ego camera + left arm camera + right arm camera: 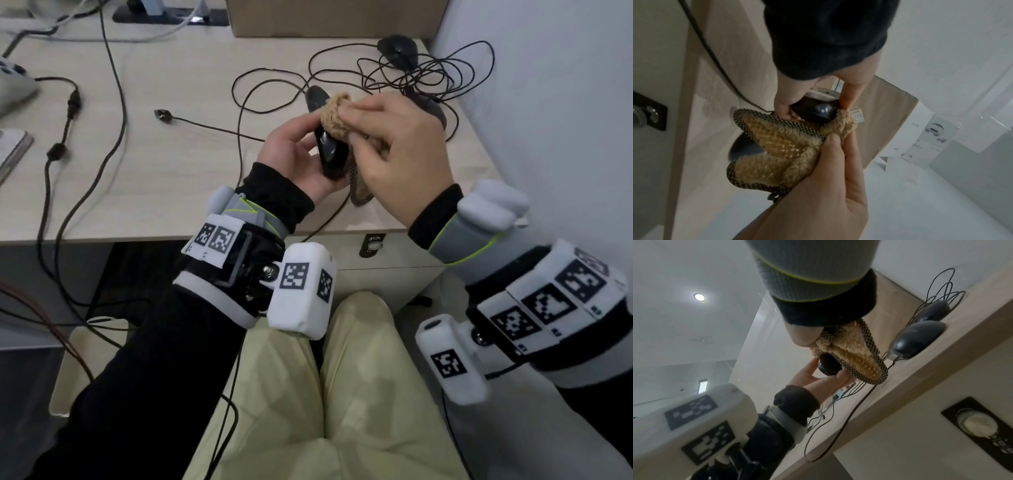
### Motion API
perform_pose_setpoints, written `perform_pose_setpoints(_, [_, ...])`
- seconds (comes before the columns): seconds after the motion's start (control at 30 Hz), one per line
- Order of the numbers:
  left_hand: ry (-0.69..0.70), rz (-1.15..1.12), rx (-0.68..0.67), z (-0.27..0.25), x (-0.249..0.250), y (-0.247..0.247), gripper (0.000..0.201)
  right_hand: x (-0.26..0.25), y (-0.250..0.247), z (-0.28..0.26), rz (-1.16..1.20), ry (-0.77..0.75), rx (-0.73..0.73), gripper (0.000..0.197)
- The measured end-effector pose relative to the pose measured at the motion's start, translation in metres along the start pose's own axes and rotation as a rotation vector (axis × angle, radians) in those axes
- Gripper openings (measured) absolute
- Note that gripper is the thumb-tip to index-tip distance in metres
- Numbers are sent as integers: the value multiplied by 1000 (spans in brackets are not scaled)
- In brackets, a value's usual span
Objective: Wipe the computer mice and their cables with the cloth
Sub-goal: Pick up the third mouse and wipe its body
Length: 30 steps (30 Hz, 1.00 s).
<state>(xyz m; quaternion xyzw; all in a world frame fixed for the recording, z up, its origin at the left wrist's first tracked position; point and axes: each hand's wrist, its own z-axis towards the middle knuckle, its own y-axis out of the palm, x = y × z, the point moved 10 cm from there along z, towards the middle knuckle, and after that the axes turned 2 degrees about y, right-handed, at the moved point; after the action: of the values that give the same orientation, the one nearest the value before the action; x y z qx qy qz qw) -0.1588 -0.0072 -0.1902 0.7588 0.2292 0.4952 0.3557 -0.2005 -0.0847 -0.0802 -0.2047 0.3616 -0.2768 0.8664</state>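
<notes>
My left hand [291,150] grips a black mouse [329,154] from below, lifted above the desk's front edge. My right hand [394,144] holds a tan fuzzy cloth [337,114] with a checked border, bunched and pressed onto the top of that mouse. In the left wrist view the cloth [789,146] covers the held mouse [813,112] on one side. Three more black mice lie on the desk [171,164]: one [315,99] just behind my hands, one [399,48] far back, one [436,109] partly hidden by my right hand. Their thin cables [428,72] lie tangled.
A USB plug [163,114] on a thin cable lies left of my hands. Thick black cables [68,102] run down the desk's left side. A cardboard box [325,17] and a power strip [171,13] stand at the back. A white wall [548,102] bounds the right.
</notes>
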Motion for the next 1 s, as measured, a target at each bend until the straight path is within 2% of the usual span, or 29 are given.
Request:
perform_pose_setpoints(0.13, [-2,-9,54,2,1,-4,42,3,0,0,-17,14,15,28])
perform_pose_setpoints(0.23, [-9,20,71,3,2,-4,35,-4,5,-1,-39,-27,-4,29])
perform_pose_setpoints(0.33, [-23,86,70,1,-1,-3,38,-6,14,2,-64,-28,-55,30])
perform_pose_setpoints(0.47, [-34,140,80,-3,-4,-5,34,8,16,23,-87,87,-87,35])
perform_pose_setpoints(0.57, [-61,163,71,-5,-10,-6,34,28,22,40,-190,202,-173,35])
perform_pose_setpoints(0.67, [-57,154,100,-7,-9,-5,32,30,25,43,-190,232,-202,35])
perform_pose_setpoints(0.9, [-10,-2,156,-2,9,0,36,3,17,13,42,137,-111,35])
perform_pose_setpoints(1.0, [4,0,142,-1,16,0,46,-15,12,-1,46,0,-112,31])
